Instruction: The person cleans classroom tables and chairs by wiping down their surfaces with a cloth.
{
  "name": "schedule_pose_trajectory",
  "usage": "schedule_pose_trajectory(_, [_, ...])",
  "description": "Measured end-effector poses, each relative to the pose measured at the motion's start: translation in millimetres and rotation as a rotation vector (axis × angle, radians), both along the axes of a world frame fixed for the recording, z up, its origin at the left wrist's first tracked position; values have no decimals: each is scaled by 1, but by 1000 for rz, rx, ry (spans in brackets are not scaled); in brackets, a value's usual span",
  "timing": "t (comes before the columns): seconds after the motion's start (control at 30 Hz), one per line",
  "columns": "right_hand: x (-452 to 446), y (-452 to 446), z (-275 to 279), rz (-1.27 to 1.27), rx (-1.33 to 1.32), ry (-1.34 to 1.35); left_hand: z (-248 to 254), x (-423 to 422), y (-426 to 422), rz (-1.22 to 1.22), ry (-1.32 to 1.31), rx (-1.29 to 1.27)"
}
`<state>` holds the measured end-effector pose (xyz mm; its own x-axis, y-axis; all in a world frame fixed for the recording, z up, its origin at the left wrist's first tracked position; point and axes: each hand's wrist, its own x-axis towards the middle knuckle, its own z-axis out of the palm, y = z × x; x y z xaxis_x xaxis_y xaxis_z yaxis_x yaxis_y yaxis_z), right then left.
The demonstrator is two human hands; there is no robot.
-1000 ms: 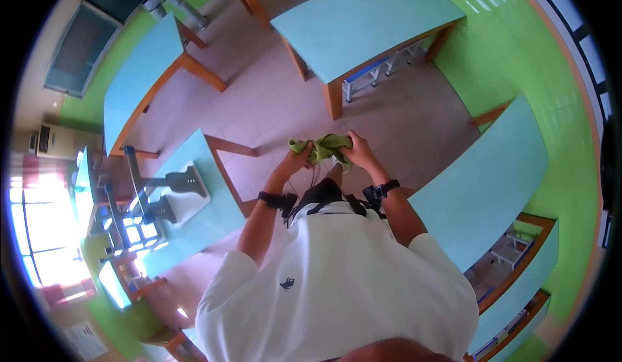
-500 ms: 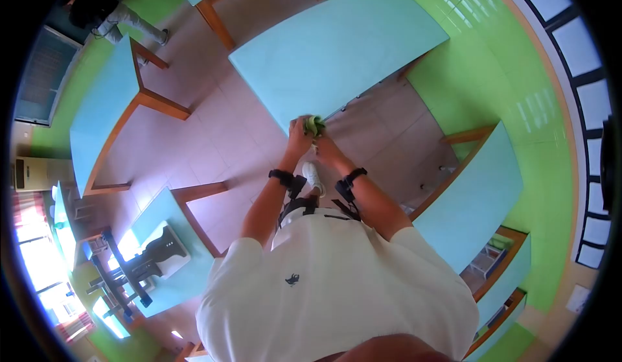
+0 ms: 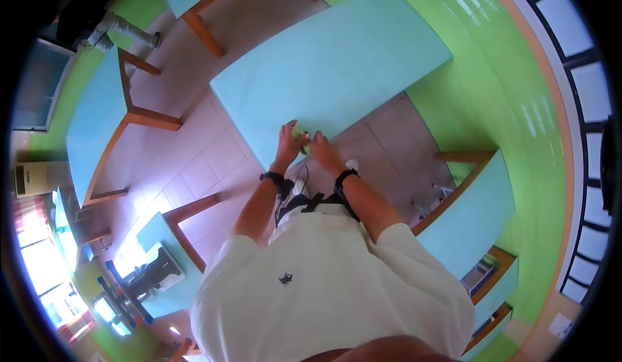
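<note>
A small crumpled green cloth [image 3: 299, 132] is bunched between my two hands, over the near corner of a light-blue table [image 3: 337, 64]. My left hand [image 3: 287, 147] is closed around its left side, fingers curled toward the tabletop. From the right, my right hand [image 3: 323, 152] pinches the cloth's lower right edge, its fingertips close to those of the left. Part of the cloth is hidden behind the fingers. Dark bands with small devices circle both wrists.
Another blue table [image 3: 470, 213] stands to the right, near the green wall [image 3: 499, 96]. At left are a table [image 3: 97, 122] and one bearing a dark stand-like device [image 3: 146, 281]. A person [image 3: 123, 28] stands at the upper left. Tiled floor [image 3: 201, 148] lies between.
I have come closer to the table, and my hands now reach farther over its corner. The cloth has shifted slightly left and is more covered by my fingers.
</note>
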<state>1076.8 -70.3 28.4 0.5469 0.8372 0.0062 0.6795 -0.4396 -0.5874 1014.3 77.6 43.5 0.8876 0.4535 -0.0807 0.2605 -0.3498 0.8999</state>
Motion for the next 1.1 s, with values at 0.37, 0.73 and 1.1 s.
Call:
schedule_pose_trajectory(0.37, [130,42,-22,469,338,-65,-39,0,-50,588,335,344])
schedule_pose_trajectory(0.73, [267,-86,-86,490,-106,-74,-75,187,-112,21,293,534])
schedule_pose_trajectory(1.1, [281,-142,-67,543,-393,-652,-105,196,-122,324,263,509])
